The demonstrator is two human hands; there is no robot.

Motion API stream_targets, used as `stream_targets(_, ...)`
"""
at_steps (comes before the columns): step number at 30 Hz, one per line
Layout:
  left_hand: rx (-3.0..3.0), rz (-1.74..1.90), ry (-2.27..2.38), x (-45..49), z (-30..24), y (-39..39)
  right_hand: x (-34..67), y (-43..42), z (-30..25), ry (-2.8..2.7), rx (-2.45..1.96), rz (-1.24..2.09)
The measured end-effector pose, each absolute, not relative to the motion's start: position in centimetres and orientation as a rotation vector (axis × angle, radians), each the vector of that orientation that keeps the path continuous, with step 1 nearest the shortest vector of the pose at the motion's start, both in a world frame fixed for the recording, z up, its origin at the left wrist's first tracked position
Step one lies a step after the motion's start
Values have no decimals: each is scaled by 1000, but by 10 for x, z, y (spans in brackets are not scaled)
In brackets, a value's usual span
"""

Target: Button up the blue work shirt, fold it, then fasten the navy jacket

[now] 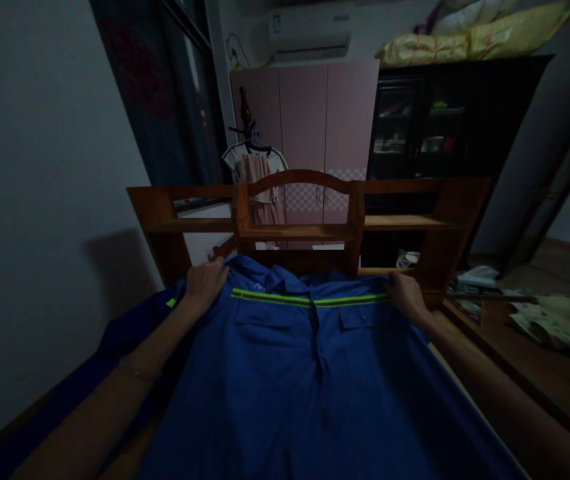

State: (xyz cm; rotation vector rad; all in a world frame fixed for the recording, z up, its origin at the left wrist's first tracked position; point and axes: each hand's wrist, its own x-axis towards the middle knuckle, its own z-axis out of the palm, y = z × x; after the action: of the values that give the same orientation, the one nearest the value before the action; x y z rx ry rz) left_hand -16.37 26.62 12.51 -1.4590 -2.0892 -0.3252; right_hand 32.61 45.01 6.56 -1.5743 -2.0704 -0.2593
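A blue work jacket (269, 360) with a collar, chest pocket flaps and a yellow-green stripe across the chest spreads out in front of me, its front facing up. My left hand (206, 283) grips it at the shoulder on the left, fingers closed on the cloth. At the opposite shoulder my right hand (407, 297) is closed on the cloth too. One sleeve (135, 327) trails off to the left beneath my left forearm. The lower part of the jacket runs out of the bottom of the view.
Just beyond the jacket stands a wooden shelf unit (297, 231) with an arched middle. Behind it are a pink wardrobe (305, 120), a dark cabinet (422, 127) and clothes on a coat stand (245, 110). A wall (39, 200) rises close on the left. Patterned cloth (559, 323) lies at right.
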Motion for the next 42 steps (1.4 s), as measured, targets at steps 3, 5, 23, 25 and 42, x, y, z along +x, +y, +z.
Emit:
stream_targets(3, -1318, -542, -2077, -156, 154, 285, 335, 459, 92, -1867, -1596, -193)
stream_targets(5, -1232, -627, -2106, -156, 163, 297, 336, 455, 106, -1766, -1552, -138)
stream_targets(23, -2040, -1029, -1940, -32, 54, 245, 310, 364, 6, -2348, -1369, -323)
stream_targets(25, -2483, -974, -2068, 9, 35, 216, 300, 332, 18, -2339, -1238, -256)
stream_targets(42, -2674, -1787, -2512, 56, -27, 239, 265, 290, 6, -2372, -755, 1663)
